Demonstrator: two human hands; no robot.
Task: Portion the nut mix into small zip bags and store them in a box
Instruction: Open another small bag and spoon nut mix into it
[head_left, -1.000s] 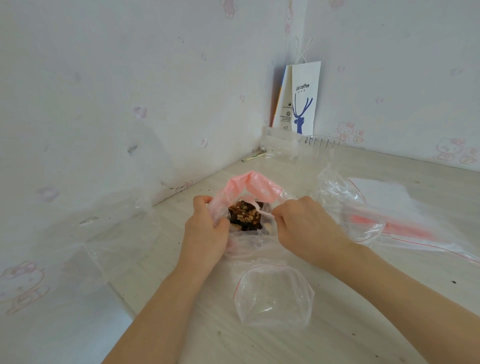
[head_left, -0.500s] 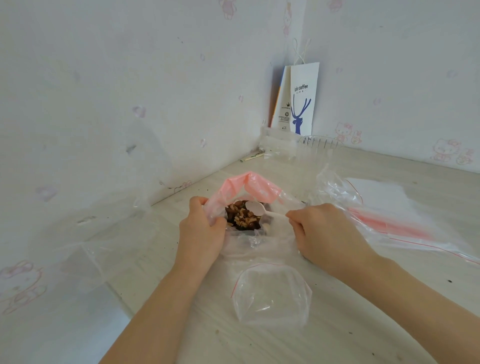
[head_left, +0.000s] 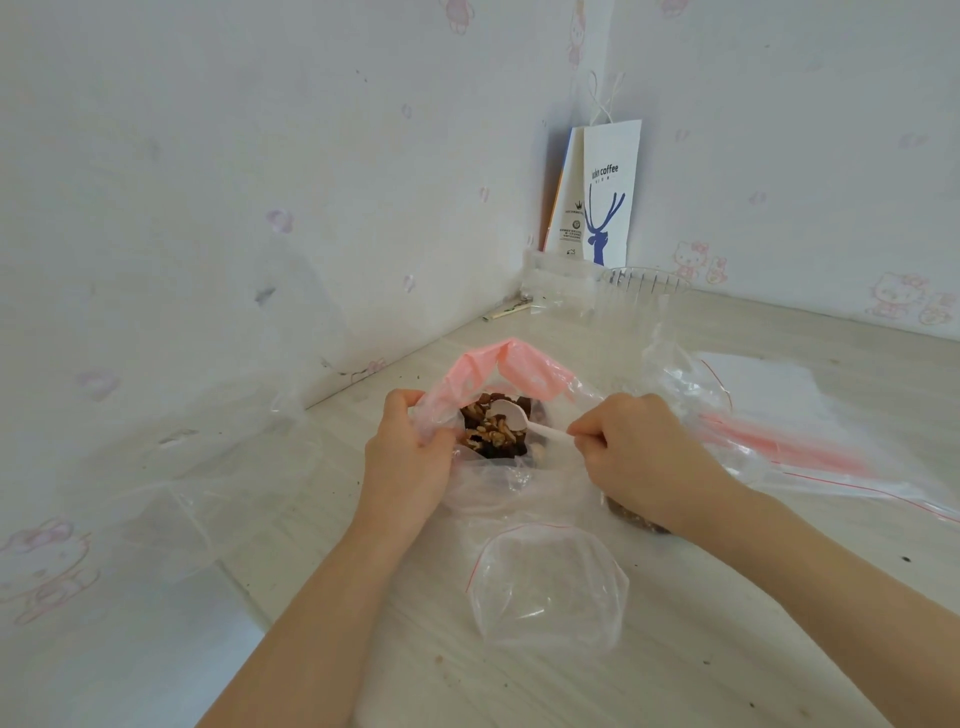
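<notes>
Right hand (head_left: 644, 457) pinched the handle of a small white plastic spoon (head_left: 511, 415), fingers curled tight on it. Spoon bowl lay on the brown nut mix (head_left: 488, 434) inside the large clear plastic bag with a pink zip band (head_left: 519, 369). Left hand (head_left: 408, 457) gripped that bag's left rim, holding the mouth open. A small clear zip bag with a red line (head_left: 550, 587) lay flat just in front of the large bag, touching neither hand. More clear zip bags (head_left: 805, 415) lay right of the large bag. Behind it stood a clear ribbed plastic container (head_left: 644, 283) and a white paper coffee bag (head_left: 608, 192), well apart. All sat on a pale wooden table (head_left: 727, 623).
</notes>
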